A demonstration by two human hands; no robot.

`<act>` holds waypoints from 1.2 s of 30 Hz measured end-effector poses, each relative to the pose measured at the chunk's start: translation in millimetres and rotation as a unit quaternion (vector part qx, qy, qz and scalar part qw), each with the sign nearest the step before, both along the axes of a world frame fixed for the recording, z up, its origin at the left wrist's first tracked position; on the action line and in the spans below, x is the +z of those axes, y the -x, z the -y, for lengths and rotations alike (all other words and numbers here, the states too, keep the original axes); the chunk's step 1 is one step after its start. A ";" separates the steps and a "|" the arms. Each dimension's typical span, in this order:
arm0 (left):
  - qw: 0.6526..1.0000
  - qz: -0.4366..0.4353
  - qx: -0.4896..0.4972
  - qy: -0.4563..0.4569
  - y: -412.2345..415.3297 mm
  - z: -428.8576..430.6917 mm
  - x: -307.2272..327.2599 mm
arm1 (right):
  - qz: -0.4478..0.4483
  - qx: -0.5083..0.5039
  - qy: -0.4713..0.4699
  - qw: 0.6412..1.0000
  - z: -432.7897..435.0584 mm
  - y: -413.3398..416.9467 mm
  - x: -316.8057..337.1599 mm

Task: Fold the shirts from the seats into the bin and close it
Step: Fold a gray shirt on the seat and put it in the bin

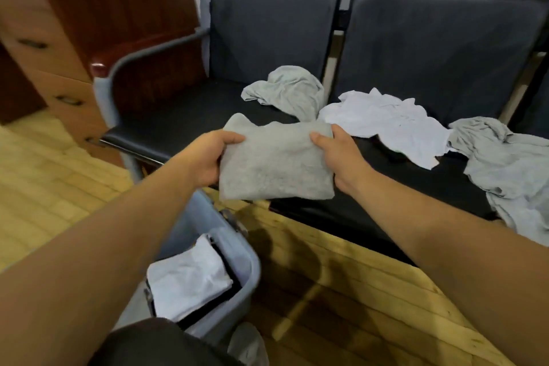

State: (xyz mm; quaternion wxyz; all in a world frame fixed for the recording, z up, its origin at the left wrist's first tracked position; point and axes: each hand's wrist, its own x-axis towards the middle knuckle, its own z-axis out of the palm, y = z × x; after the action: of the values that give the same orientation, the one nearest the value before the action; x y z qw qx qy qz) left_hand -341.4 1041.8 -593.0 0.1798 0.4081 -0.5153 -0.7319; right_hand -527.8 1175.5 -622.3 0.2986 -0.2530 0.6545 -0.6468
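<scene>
A folded grey shirt [274, 162] hangs in the air over the front edge of the black seats [184, 125]. My left hand [208, 157] grips its left side and my right hand [338, 157] grips its right side, thumbs on top. Three crumpled shirts lie on the seats: a light grey one [286, 90], a white one [386, 123] and a grey one [511, 169] at the right. The grey bin [237, 246] stands open on the floor below my left forearm, with a folded white shirt [190, 276] inside.
A grey armrest [130, 62] bounds the seats on the left. A wooden drawer cabinet [59, 47] stands beyond it. Wooden floor [341, 291] lies in front of the seats. A piece of grey cloth [246, 345] lies on the floor beside the bin.
</scene>
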 end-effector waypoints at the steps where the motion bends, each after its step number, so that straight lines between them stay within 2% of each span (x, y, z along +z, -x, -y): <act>1: 1.000 -0.002 0.023 0.007 -20.2 13.4 -3.8 | -0.008 0.018 -0.001 1.000 20.0 -16.3 -0.9; 6: 0.993 -0.003 0.116 -0.002 -129.1 60.7 -38.9 | -0.038 0.125 -0.023 0.991 106.0 -103.8 -28.2; 12: 0.968 0.005 0.238 -0.075 -246.8 74.8 -126.4 | -0.056 0.218 -0.082 0.971 162.1 -209.3 -100.8; 19: 0.937 0.060 0.331 -0.093 -325.1 53.5 -220.7 | -0.002 0.294 -0.210 0.932 178.7 -288.0 -200.7; 26: 0.919 0.160 0.349 -0.089 -377.6 47.3 -274.6 | -0.042 0.344 -0.279 0.896 187.4 -337.8 -262.8; 31: 0.870 0.375 0.319 -0.002 -380.7 46.6 -286.2 | -0.084 0.310 -0.332 0.887 188.3 -329.1 -276.3; 36: 0.891 0.371 0.251 0.077 -366.4 82.3 -267.6 | -0.078 0.272 -0.318 0.905 187.5 -283.9 -230.0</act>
State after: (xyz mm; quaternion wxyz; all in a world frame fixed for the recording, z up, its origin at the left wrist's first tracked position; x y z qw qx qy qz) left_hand 25.1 959.5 -860.6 0.1842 0.7504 -0.4799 -0.4155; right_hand -244.0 988.1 -852.3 0.4754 -0.3626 0.7526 -0.2758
